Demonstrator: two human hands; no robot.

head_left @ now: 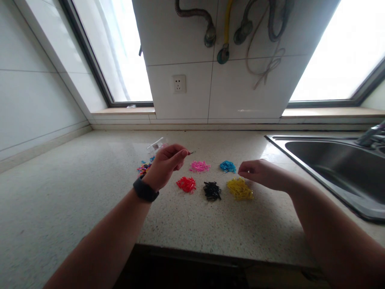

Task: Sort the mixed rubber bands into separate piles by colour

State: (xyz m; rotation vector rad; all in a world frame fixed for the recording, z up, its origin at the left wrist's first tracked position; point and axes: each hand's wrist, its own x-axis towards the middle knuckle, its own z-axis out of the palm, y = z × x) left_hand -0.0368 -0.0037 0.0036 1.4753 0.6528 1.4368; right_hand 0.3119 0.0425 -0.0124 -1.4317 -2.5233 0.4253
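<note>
My left hand (171,162), with a black band on its wrist, is closed in a pinch above the counter. From its fingertips sticks out a small dark loop (193,152), perhaps a rubber band. My right hand (255,170) hovers beside the blue pile, fingers curled together; whether they hold anything is hidden. Small rubber bands lie sorted by colour: a pink pile (199,166), a blue pile (227,166), a red pile (186,184), a black pile (212,190) and a yellow pile (240,188). A mixed-colour pile (143,168) is partly hidden behind my left hand.
A clear plastic container (155,145) lies behind my left hand. The speckled counter (99,180) ends at a front edge near me. To the right is a steel sink (325,168) with a faucet (371,134). A socket (179,84) and hoses are on the tiled wall.
</note>
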